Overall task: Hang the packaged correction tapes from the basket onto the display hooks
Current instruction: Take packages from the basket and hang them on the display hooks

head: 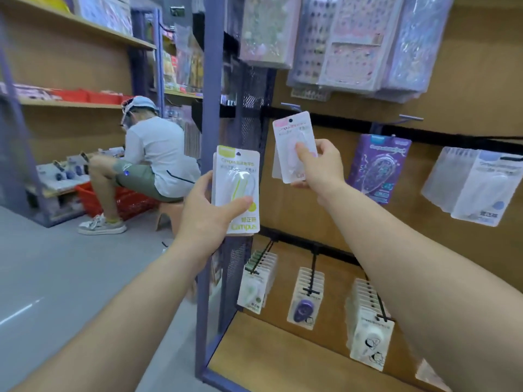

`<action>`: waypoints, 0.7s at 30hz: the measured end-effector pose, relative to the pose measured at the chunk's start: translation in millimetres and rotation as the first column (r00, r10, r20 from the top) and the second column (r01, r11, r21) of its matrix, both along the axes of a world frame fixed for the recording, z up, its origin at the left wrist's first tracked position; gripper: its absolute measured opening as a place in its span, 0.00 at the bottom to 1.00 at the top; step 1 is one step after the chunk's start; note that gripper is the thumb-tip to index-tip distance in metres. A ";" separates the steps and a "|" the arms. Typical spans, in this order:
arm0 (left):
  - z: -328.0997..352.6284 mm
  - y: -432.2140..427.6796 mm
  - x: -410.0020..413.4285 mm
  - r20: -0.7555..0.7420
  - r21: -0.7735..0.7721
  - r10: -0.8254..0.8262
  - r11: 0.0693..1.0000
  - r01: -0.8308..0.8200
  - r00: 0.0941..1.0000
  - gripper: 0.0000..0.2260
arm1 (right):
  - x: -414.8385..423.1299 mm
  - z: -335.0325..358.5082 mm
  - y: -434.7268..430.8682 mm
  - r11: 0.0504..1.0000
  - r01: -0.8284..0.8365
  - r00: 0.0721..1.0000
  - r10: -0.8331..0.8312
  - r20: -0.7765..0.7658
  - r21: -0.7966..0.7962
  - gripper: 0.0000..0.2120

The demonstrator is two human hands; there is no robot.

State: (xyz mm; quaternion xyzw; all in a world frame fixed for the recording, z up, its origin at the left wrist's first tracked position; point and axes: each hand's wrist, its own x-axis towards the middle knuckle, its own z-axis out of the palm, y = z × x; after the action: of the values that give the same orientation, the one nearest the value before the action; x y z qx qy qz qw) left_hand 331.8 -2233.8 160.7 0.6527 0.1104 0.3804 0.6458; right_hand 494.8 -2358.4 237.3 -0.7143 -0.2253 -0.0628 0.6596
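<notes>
- Two packs are held up before the display: a green pack [237,182] in the left hand [206,213] and a pink pack [293,137] in the right hand [325,171].
- Much of the stock is seen already hung: three lower rows [305,298] are filled, and a purple pack [379,168] and white packs [475,188] are carried on the middle rail.
- One hook [291,106] just above the pink pack is shown bare, as is a second hook [410,118] further right. Neither held pack has been hung, so the task is judged partly done, with at least these two left.
- The green pack is gripped by the left fingers [240,205], curled round its left edge with the thumb pressed across the lower front. A second card may lie behind it, though this cannot be told.
- The pink pack is pinched by the right fingers [304,154], one laid on the blister and the rest hidden behind. Its punched hole is held near the bare hook, just below it, but is not threaded.
- A red basket [124,199] is seen on the floor beside a seated person [158,154]. Whether it is the task's basket cannot be told.
</notes>
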 end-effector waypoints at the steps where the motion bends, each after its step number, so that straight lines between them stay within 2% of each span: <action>1: 0.6 3.7 1.4 0.000 0.002 0.003 1.000 -0.003 1.000 0.24 | 3.5 1.2 4.0 1.000 0.003 1.000 -0.003 -0.006 -0.006 0.04; 11: -11.4 15.2 16.0 -0.018 -0.008 -0.021 1.000 0.021 1.000 0.27 | 20.2 -11.4 21.3 0.996 0.072 0.997 -0.073 0.011 0.052 0.09; 13: -11.5 13.6 18.0 -0.005 -0.024 -0.033 0.999 0.033 0.999 0.27 | 25.2 -10.1 22.8 0.997 0.075 0.997 -0.075 -0.015 0.016 0.09; 16: -11.7 10.8 20.2 -0.013 -0.051 -0.045 0.998 0.045 0.999 0.27 | 30.8 -9.9 28.0 0.993 0.046 0.989 -0.060 -0.132 -0.104 0.13; 17: -11.8 10.1 20.9 -0.015 -0.062 -0.046 0.997 0.045 0.999 0.27 | 31.8 -12.1 29.7 0.979 0.086 0.985 -0.111 -0.134 -0.182 0.17; 19: -11.1 8.1 21.3 -0.015 -0.072 -0.051 0.996 0.050 0.999 0.26 | 21.7 -16.0 27.0 0.922 0.268 0.956 -0.291 -0.041 -0.280 0.26; 20: -10.8 6.5 21.3 -0.013 -0.066 -0.058 0.996 0.057 0.998 0.26 | 11.6 -19.7 22.2 0.922 0.299 0.950 -0.311 -0.011 -0.245 0.26; 21: -10.9 4.6 21.1 -0.013 -0.060 -0.065 0.996 0.064 0.998 0.26 | -0.8 -25.9 16.8 0.956 0.232 0.971 -0.240 -0.020 -0.179 0.22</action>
State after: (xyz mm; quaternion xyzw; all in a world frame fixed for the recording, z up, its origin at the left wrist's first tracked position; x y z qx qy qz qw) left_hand 352.9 -2229.2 149.8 0.6392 0.1054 0.3511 0.6761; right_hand 494.0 -2341.6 211.3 -0.7926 -0.1294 -0.1062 0.5864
